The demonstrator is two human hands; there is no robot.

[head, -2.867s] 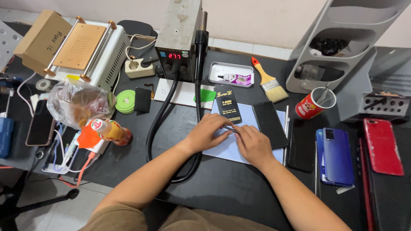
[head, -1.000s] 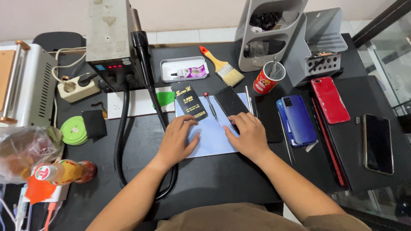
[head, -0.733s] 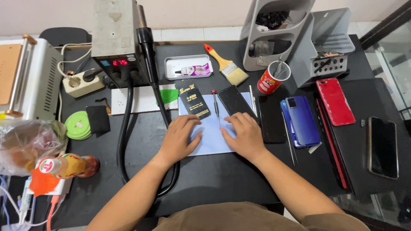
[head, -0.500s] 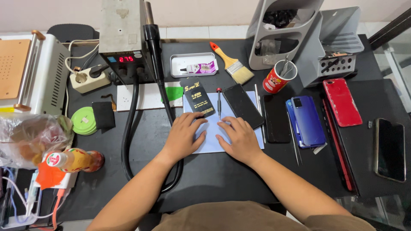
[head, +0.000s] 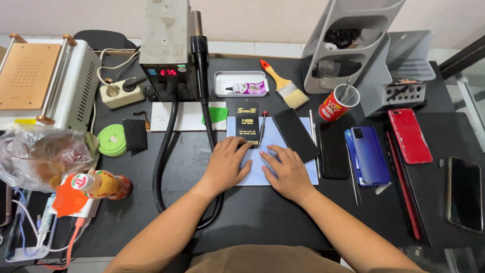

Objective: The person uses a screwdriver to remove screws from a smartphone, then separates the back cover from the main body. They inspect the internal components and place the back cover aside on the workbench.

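**Both hands flat on the blue mat at a cluttered repair bench**

Overhead, the black table (head: 262,217) filled nearly the whole frame, with a pale wall along the top edge and a strip of glass surface at the far right. At centre lay a light blue mat (head: 303,167). The left hand (head: 227,166) and the right hand (head: 284,173) both rested palm down on it, fingers spread and loosely extended, gripping nothing; their fingertips came close together near the mat's middle.

Just above the fingers, a small black packet (head: 247,122) with yellow print lay on the mat's upper edge, a red-tipped screwdriver (head: 262,126) beside it, and a dark phone (head: 296,134) lay slanted across the mat's upper right corner.

In the upper centre stood a grey hot-air station (head: 165,45) with a red display; its thick black hose (head: 162,167) looped down past the left forearm. At upper left sat a white heating machine (head: 48,83) and a power strip (head: 120,92). Left of the hose were a green tape roll (head: 111,140), a plastic bag (head: 43,162) and a bottle (head: 98,186) on its side.

Right of the mat lay a blue phone (head: 370,154), a red phone (head: 409,135) and, at far right, 1 more black phone (head: 465,193). A paintbrush (head: 284,87), a red cup (head: 337,103) and a grey organiser (head: 348,45) stood along the top.
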